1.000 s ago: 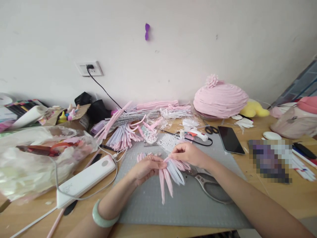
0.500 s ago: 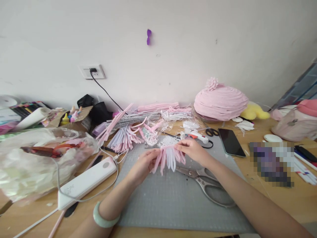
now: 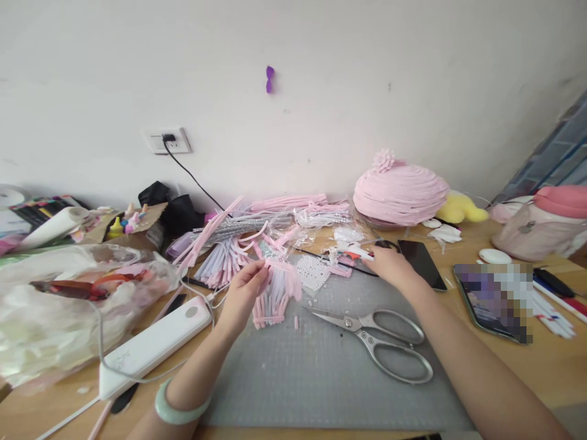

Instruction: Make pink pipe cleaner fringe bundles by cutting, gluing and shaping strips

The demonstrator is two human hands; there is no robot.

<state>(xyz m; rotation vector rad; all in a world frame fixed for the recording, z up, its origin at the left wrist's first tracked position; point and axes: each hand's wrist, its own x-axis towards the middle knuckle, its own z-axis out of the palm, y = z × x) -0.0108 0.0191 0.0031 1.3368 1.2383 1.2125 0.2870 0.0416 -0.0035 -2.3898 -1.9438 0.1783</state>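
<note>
Over desk (image 3: 518, 373) | L hand (image 3: 250, 281): closed, pinching pink fringe (image 3: 288, 276) | R hand (image 3: 389, 266): at glue gun (image 3: 361, 252), grip unclr

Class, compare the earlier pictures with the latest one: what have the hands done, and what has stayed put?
The right hand has let go of the pink-and-white fringe and moved right and forward to the glue gun; whether it grips it is unclear. The left hand has shifted left, still pinching the fringe. The scissors and gray mat stayed put.
</note>
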